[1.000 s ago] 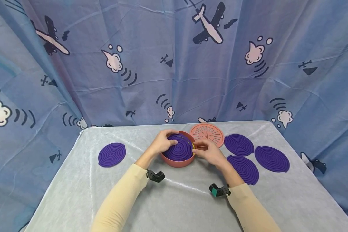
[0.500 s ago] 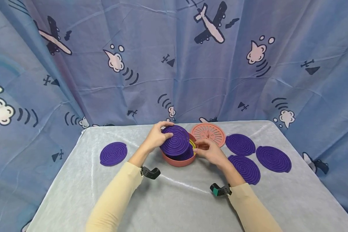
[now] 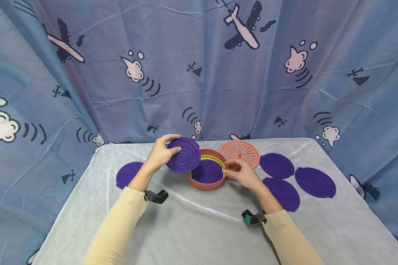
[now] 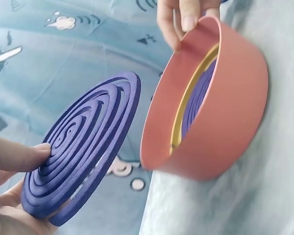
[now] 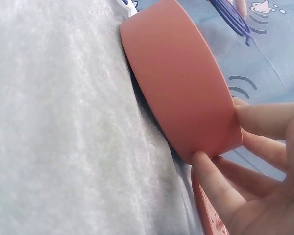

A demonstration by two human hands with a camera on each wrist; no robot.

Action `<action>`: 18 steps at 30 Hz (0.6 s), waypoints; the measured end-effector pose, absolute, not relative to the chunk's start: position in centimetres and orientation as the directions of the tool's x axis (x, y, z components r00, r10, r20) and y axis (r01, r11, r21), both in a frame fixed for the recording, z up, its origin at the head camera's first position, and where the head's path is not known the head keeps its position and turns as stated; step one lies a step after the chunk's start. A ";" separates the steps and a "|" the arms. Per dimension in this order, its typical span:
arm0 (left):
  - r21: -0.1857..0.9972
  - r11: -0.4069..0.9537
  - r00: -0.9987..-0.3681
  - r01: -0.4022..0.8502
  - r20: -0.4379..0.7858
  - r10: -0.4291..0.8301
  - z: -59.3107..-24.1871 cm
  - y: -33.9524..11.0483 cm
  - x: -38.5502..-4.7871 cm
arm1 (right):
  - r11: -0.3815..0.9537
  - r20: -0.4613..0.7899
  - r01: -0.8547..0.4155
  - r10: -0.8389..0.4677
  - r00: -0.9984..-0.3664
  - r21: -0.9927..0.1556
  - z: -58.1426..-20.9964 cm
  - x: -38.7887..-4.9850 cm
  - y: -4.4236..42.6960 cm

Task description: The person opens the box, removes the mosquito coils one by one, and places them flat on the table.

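My left hand (image 3: 160, 153) pinches a purple mosquito coil (image 3: 184, 155) by its edge, thumb on the face, raised just left of the round terracotta-coloured box (image 3: 207, 186). In the left wrist view the held coil (image 4: 78, 142) is tilted, apart from the box wall (image 4: 235, 107). Inside the box lie another purple coil (image 3: 207, 172) and a yellow ring (image 3: 215, 159). My right hand (image 3: 243, 174) grips the box's right rim between thumb and fingers. In the right wrist view its fingers (image 5: 218, 186) touch the outer wall.
Behind the box, to the right, lies its slotted round lid (image 3: 247, 152). Three purple coils, one of them the far-right coil (image 3: 315, 182), lie flat on the white-covered table. Another flat coil (image 3: 128, 174) sits at left, partly behind my left forearm. A patterned blue curtain (image 3: 199, 73) hangs behind.
My left hand has lifted a coil out of the box and carried it left, uncovering the coil and yellow ring inside. The right hand has stayed on the rim.
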State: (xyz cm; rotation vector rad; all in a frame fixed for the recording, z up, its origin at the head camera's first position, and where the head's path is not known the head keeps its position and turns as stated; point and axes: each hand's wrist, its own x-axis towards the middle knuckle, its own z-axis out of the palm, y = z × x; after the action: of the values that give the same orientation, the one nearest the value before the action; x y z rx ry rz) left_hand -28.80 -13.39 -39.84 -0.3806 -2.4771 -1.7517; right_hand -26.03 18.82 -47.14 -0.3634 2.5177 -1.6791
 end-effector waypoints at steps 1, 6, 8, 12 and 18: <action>0.918 0.315 -0.968 0.242 0.206 0.145 -39.8 -13.8 -28.7 | 0.368 0.053 -0.144 -0.247 -0.967 -0.919 -47.1 -26.0 18.8; 0.924 0.330 -0.980 0.195 0.172 0.096 -40.0 -15.9 -28.5 | 0.365 0.051 -0.138 -0.240 -0.970 -0.921 -47.1 -25.9 18.8; 0.928 0.331 -0.985 0.171 0.154 0.077 -40.1 -16.6 -28.4 | 0.364 0.052 -0.138 -0.236 -0.970 -0.921 -47.1 -25.9 18.9; 0.934 0.333 -0.991 0.131 0.125 0.042 -40.6 -17.8 -28.3 | 0.363 0.060 -0.146 -0.237 -0.970 -0.920 -47.3 -26.0 18.9; 0.926 0.366 -0.995 0.091 0.098 0.000 -42.1 -19.1 -28.3 | 0.364 0.061 -0.147 -0.237 -0.970 -0.920 -46.9 -25.7 18.7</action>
State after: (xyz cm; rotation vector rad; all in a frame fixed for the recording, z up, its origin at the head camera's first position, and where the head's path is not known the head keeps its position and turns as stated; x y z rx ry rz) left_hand -28.26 -19.11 -42.08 -0.0849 -2.5280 -1.7231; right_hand -25.68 18.73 -46.87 -0.3566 2.5259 -1.6893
